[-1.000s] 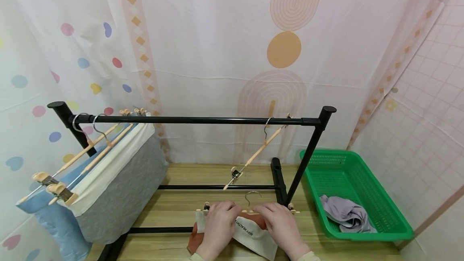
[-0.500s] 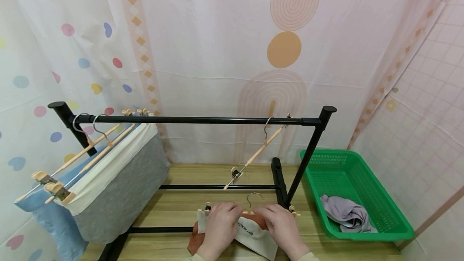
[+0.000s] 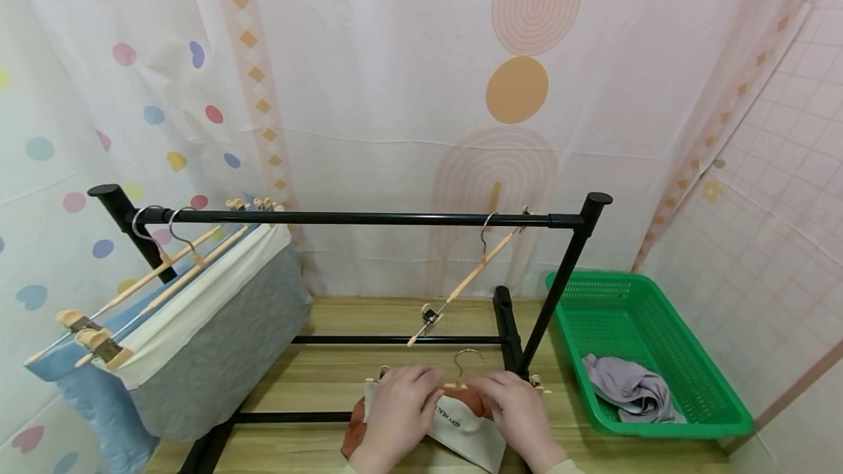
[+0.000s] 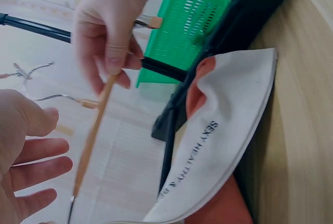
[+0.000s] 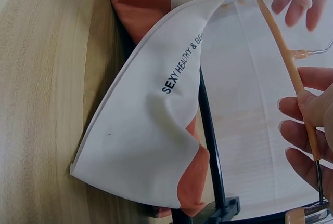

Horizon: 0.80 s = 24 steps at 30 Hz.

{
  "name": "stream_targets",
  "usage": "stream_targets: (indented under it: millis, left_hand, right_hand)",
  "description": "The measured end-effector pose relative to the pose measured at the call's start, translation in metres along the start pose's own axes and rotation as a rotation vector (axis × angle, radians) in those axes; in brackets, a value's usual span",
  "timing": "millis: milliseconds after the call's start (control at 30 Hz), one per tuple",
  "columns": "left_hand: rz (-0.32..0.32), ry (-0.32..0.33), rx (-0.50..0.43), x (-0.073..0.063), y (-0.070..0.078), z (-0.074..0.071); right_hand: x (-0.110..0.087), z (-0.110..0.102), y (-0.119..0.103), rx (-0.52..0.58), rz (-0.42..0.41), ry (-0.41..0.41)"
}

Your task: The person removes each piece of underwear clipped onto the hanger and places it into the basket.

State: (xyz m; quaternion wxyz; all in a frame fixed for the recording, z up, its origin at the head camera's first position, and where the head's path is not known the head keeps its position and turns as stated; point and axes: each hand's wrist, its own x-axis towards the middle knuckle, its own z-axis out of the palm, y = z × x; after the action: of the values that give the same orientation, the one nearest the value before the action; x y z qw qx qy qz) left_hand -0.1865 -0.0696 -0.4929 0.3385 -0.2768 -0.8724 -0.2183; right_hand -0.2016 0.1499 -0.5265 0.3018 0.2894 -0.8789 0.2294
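At the front of the table is a clip hanger (image 5: 283, 47) with a thin wooden bar and a metal hook. My right hand (image 3: 516, 415) grips its bar between thumb and fingers, plain in the right wrist view. My left hand (image 3: 398, 415) is by the hanger's other half; in the left wrist view its fingers (image 4: 44, 167) are spread apart from the bar, holding nothing. Below the bar hangs a rust-orange garment (image 3: 354, 434) with a wide white band (image 5: 140, 109) printed with black letters. The garment's kind cannot be made out. Both hands hide part of it in the head view.
A black rack (image 3: 356, 219) spans the table. On its left hang hangers with a blue cloth (image 3: 108, 393) and a grey garment (image 3: 224, 335); a bare clip hanger (image 3: 479, 269) hangs at right. A green basket (image 3: 707, 364) at right holds a crumpled mauve cloth (image 3: 632, 386).
The hanger and garment have shifted slightly to the right. My left thumb has moved away from the bar. The hanging grey garment has swung a little to the right.
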Motion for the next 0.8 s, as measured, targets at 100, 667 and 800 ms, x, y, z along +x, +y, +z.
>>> stream_targets:
  millis: [100,667,800]
  left_hand:
    - [0.009,0.023,-0.005,0.001,-0.001,-0.006]
    - [-0.136,-0.103,-0.073,0.004,-0.030,-0.036]
    - [-0.226,-0.171,-0.103,0.001,-0.038,-0.037]
  right_hand:
    - [-0.001,0.000,0.001,-0.003,0.003,0.003]
    - [-0.007,-0.004,0.007,0.014,0.008,-0.007]
    - [-0.008,-0.004,0.008,0.019,0.008,-0.006]
